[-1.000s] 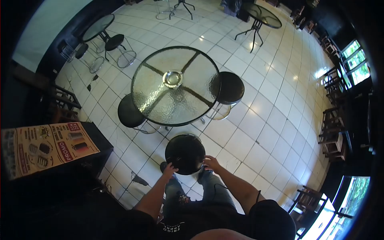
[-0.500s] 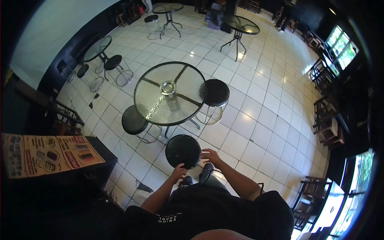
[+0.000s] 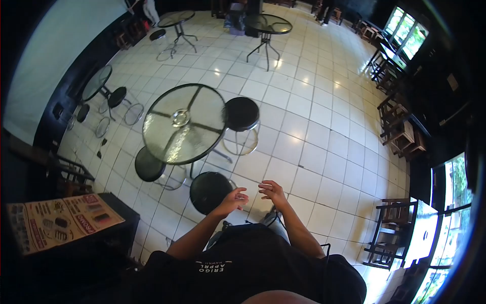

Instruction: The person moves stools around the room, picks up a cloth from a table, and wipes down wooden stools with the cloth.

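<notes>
My left hand (image 3: pixel 233 200) is held out in front of me with its fingers loosely bent and apart, holding nothing. In the view it overlaps the right edge of a black round-seated stool (image 3: pixel 208 192); I cannot tell whether they touch. My right hand (image 3: pixel 273 194) hangs over the floor tiles to the right of that stool, fingers spread and slightly curled, with nothing in it. Just beyond the stool stands a round glass table (image 3: pixel 202 104) with a shiny metal ashtray-like dish (image 3: pixel 180 117) at its centre. Two more black stools (image 3: pixel 242 113) flank this table.
A dark cabinet (image 3: pixel 126 223) with a printed promo menu (image 3: pixel 66 220) stands at my left. Farther off are more glass tables (image 3: pixel 268 24) and stools. Wooden chairs (image 3: pixel 395 213) and tables line the right wall. Two people (image 3: pixel 151 11) are partly visible at the back.
Both hands have come away from the stool's sides and shifted right of it. The stool now sits nearer the glass table. My view has turned to the right.
</notes>
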The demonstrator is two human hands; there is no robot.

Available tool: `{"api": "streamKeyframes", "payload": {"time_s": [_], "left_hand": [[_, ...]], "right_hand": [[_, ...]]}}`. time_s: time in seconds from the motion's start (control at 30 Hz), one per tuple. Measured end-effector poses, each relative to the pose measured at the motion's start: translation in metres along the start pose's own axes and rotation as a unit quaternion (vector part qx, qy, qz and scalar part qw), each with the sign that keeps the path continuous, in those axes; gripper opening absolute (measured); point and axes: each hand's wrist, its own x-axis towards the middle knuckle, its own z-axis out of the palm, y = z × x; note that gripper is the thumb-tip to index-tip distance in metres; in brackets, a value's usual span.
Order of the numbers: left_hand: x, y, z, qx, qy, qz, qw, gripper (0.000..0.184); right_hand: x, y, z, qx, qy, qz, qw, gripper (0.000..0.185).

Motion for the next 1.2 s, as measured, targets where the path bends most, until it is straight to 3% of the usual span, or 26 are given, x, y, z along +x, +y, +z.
{"api": "streamKeyframes", "payload": {"time_s": [0.23,0.43,0.63,0.83,0.97,1.03,1.2], "left_hand": [[0.113,0.030,0.130,0.014,-0.077,-0.026,0.997,0.048],[0.194,0.082,0.214,0.055,-0.110,0.041,0.992,0.053],[0.257,0.128,0.198,0.069,-0.085,0.049,0.993,0.051],[0.338,0.151,0.160,0.001,-0.037,0.061,0.997,0.047],[0.398,0.199,0.152,0.061,0.003,0.047,0.997,0.046],[0.425,0.237,0.150,0.073,-0.033,0.068,0.994,0.046],[0.502,0.302,0.145,0.116,-0.032,0.118,0.986,0.050]], "right_hand": [[-0.009,-0.069,-0.129,0.008,0.024,-0.066,0.998,0.038],[-0.021,-0.126,-0.226,-0.020,0.114,-0.076,0.990,0.036],[0.012,-0.163,-0.276,0.015,0.139,-0.057,0.989,0.034],[0.109,-0.196,-0.312,0.010,0.098,-0.054,0.994,0.033],[0.181,-0.252,-0.330,-0.036,0.113,-0.047,0.992,0.031],[0.212,-0.287,-0.334,-0.047,0.104,-0.095,0.989,0.031],[0.281,-0.333,-0.359,-0.038,0.100,-0.107,0.989,0.032]]}}
